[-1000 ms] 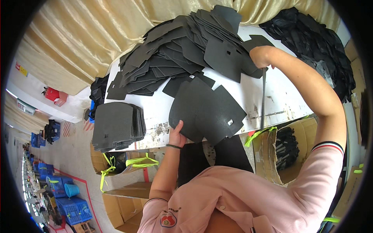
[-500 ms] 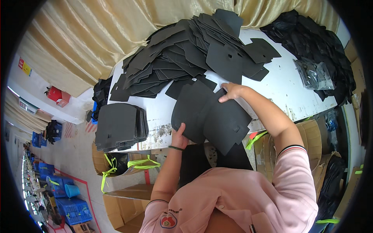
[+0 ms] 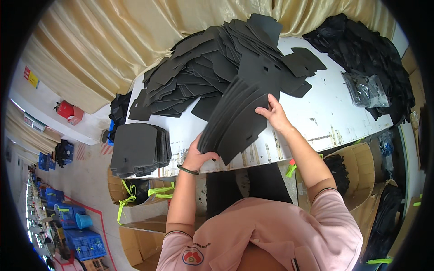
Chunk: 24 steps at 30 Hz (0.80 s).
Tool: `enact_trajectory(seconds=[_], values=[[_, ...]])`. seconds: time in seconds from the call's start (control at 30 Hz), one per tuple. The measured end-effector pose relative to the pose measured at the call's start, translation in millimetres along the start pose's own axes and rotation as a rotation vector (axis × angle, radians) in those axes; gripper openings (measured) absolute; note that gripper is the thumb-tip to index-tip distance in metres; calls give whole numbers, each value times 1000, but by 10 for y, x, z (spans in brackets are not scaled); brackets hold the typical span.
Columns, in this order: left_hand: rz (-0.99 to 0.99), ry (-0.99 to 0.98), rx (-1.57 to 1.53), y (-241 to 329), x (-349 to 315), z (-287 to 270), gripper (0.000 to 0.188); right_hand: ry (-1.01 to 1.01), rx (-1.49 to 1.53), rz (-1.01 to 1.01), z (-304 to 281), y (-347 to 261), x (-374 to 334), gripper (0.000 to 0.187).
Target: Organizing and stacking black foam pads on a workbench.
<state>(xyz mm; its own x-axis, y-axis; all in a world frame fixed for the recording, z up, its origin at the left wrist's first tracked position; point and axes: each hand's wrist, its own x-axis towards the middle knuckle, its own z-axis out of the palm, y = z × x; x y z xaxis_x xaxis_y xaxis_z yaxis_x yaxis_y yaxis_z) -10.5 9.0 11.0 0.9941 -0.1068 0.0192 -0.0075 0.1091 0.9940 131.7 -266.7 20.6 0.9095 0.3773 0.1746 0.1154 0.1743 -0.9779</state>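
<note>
Between my hands, above the front of the table, is a fanned bundle of black flat panels (image 3: 239,124), held tilted. My left hand (image 3: 201,152) grips its lower left end, thumb across the near side. My right hand (image 3: 275,113) pinches the upper right corner between thumb and fingers. Behind the bundle lies a large loose heap of similar black panels (image 3: 194,67), some with a small square hole. A neat stack of panels (image 3: 138,149) stands at the table's left front, beside my left hand.
The white table (image 3: 316,115) has a worn front edge. Black plastic bags (image 3: 361,54) and a clear packet (image 3: 366,89) lie at its right. Cardboard boxes (image 3: 359,165) stand below, right and left. A gold curtain (image 3: 104,40) hangs behind; blue crates (image 3: 86,244) are on the left floor.
The panels, spread apart in two parts before, are now together in one fanned, more upright bundle. My left hand has moved slightly left, and my right hand has come a little lower.
</note>
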Motion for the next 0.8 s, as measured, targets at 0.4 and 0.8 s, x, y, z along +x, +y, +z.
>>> enact_trajectory(seconds=[0.4, 0.8], values=[[249, 139, 320, -233, -328, 305, 99, -19, 155, -46, 123, 554, -201, 78], [262, 635, -559, 35, -407, 440, 47, 107, -4, -107, 502, 167, -206, 95]])
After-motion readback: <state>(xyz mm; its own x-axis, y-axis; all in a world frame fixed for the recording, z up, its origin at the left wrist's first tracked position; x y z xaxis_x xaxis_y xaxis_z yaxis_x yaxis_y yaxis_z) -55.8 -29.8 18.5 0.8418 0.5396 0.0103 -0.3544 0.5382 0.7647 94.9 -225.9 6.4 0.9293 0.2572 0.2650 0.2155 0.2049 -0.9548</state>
